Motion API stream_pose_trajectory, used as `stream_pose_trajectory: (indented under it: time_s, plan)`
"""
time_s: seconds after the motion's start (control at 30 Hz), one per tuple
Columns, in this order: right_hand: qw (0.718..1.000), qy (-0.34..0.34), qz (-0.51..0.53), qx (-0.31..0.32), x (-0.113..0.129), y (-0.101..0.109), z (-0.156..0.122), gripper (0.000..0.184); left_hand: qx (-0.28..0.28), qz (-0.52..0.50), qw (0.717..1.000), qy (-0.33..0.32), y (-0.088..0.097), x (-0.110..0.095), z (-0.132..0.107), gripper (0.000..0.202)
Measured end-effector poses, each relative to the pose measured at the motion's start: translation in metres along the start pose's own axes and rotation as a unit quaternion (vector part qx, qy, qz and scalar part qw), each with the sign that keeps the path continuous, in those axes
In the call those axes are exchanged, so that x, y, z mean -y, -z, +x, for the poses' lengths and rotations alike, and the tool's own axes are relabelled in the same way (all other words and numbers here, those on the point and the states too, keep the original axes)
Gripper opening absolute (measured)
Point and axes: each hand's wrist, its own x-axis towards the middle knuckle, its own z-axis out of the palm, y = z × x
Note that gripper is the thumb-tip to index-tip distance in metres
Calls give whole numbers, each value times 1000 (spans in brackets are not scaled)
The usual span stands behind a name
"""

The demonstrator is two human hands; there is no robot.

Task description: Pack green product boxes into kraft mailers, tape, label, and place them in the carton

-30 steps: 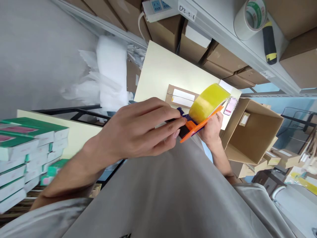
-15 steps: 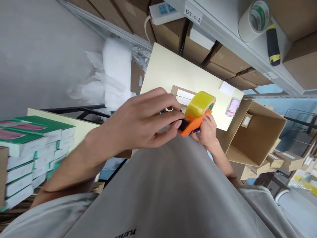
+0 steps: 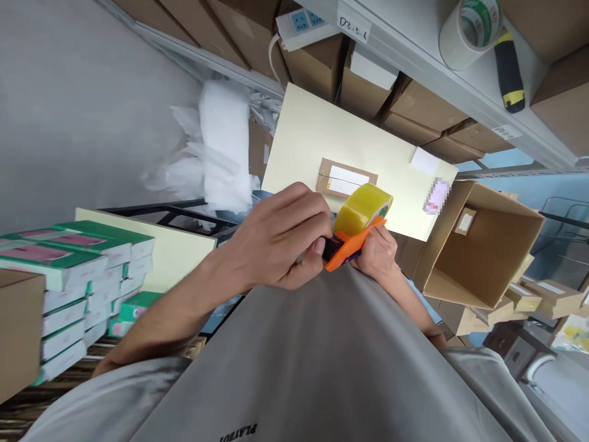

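An orange tape dispenser [image 3: 350, 248] carrying a yellow roll of tape [image 3: 363, 207] is held close to my grey shirt. My right hand [image 3: 378, 252] is closed round its handle from behind. My left hand [image 3: 280, 244] is closed in a pinch on the dispenser's dark front end, thumb and fingertips pressed to it; what lies under the fingertips is hidden. Beyond the hands, a small flat cardboard parcel [image 3: 346, 177] with a white label lies on a cream table [image 3: 304, 132].
An open cardboard box [image 3: 478, 245] stands at the right of the table. Green-and-white boxes [image 3: 83, 270] are stacked at the left. A shelf above holds brown cartons, a white tape roll [image 3: 467, 24], a black-and-yellow tool [image 3: 508, 61] and a power strip [image 3: 306, 23]. White wrapping [image 3: 225, 147] leans by the wall.
Both hands have drawn the dispenser down and left, closer to my body. The left fingers have curled tighter on its front end.
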Motion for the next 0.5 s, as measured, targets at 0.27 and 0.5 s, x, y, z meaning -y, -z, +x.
stream_pose_trajectory:
  time_s: [0.27, 0.5]
  plan:
    - [999, -19, 11, -30, 12, -1, -2, 7, -31, 15, 998, 54, -2, -14, -11, 17]
    - [999, -22, -36, 3, 1, -1, -8, 9, 30, 1, 997, 65, 15, -17, -3, 18]
